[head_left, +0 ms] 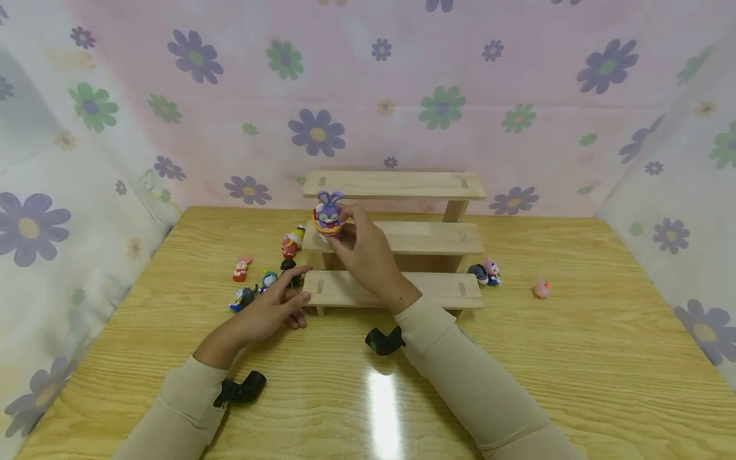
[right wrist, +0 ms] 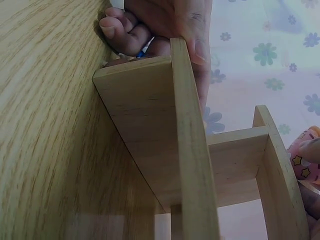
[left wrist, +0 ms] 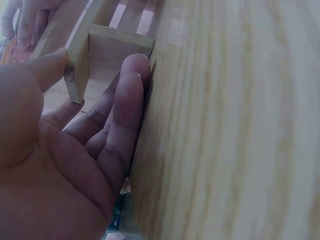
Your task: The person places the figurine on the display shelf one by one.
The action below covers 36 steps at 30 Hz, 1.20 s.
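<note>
My right hand (head_left: 370, 255) pinches a purple long-eared rabbit figurine (head_left: 329, 212) between thumb and fingers. It is held over the left end of the middle step of a three-step wooden display stand (head_left: 443, 289); whether it touches the step I cannot tell. In the right wrist view, a pink star-patterned part of the figurine (right wrist: 301, 162) shows at the right edge. My left hand (head_left: 267, 316) grips the left end of the lowest step. In the left wrist view its thumb and index finger lie on either side of that board's end (left wrist: 77, 75).
Left of the stand lie a pink-and-red figurine (head_left: 241, 269), a yellow-and-red figurine (head_left: 292, 241) and several dark or blue ones near the left hand. To the right are a pink-eared figurine (head_left: 492, 271) and a small round pink one (head_left: 542, 289). Flowered cloth (head_left: 368, 83) surrounds the table.
</note>
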### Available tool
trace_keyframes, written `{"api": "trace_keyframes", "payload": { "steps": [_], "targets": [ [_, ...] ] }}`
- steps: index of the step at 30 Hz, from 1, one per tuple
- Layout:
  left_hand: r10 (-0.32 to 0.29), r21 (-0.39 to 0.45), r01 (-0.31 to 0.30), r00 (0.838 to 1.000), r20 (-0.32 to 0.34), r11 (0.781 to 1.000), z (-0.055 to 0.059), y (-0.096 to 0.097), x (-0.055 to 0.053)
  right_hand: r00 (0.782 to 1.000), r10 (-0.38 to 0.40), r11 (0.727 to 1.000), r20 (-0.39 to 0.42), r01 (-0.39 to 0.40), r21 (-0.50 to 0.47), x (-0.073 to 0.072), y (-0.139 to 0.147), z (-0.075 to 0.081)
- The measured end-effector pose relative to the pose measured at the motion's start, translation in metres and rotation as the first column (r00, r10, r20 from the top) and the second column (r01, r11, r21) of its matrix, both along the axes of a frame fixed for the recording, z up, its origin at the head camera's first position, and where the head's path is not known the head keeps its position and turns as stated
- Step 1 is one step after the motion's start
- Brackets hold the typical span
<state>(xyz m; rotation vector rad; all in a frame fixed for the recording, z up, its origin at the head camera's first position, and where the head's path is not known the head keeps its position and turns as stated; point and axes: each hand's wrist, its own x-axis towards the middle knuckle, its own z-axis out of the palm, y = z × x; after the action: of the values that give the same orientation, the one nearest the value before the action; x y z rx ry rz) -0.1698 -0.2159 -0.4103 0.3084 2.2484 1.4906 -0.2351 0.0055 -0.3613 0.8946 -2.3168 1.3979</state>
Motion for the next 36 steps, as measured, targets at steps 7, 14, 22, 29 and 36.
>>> {"api": "trace_keyframes", "payload": {
  "steps": [7, 14, 22, 29, 36],
  "targets": [
    [0.006, 0.026, -0.006, 1.0, 0.016, 1.0, -0.005, -0.002, 0.004, 0.999, 0.029, 1.0, -0.025, -0.029, -0.004, 0.004, 0.005, -0.001],
    [0.012, 0.024, -0.012, 1.0, 0.015, 1.0, -0.006, -0.002, 0.007, 0.985, -0.006, 1.0, -0.171, 0.005, -0.003, 0.015, 0.023, 0.001],
    [-0.007, 0.023, 0.007, 1.0, 0.004, 1.0, -0.006, -0.002, 0.004, 0.966, -0.05, 0.998, -0.253, 0.06, 0.033, 0.029, 0.061, 0.002],
    [-0.003, 0.021, 0.003, 1.0, 0.004, 1.0, -0.004, -0.003, 0.001, 0.952, -0.069, 0.991, -0.297, 0.101, 0.093, 0.039, 0.085, 0.006],
    [-0.005, 0.02, 0.005, 1.0, 0.009, 1.0, -0.004, 0.0, 0.0, 0.929, -0.099, 0.986, -0.357, 0.141, 0.093, 0.043, 0.108, 0.006]
  ]
}}
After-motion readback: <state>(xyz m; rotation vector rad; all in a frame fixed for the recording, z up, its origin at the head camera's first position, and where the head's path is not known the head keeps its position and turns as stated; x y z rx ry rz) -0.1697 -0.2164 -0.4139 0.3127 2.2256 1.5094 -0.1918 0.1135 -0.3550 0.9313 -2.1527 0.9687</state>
